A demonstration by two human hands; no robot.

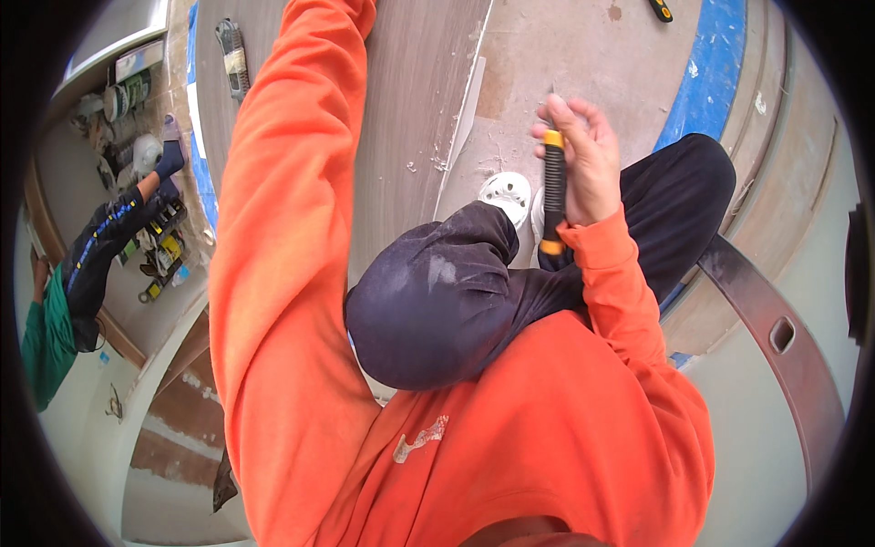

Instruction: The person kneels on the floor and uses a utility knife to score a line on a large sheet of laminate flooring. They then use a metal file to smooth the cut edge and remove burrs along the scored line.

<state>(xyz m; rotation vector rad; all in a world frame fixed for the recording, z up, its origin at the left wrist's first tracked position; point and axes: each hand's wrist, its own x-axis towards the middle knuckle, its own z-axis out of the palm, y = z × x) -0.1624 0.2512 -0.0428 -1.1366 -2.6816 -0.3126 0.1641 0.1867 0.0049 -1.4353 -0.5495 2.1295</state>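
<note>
Right hand (592, 164) grips a black-and-yellow-handled tool (554, 187), handle roughly upright in view. Left hand out of frame past the top edge; orange left sleeve (296, 155) stretches over a grey wood-grain panel (410, 118). White shoe (504, 195) just left of and below right hand. Second black-and-yellow handle (661, 9) above and right of it, blue strip (706, 77) further right. Long metal bar with slot (743, 296) below right. Co-worker in green top (50, 337), well left of both arms.
</note>
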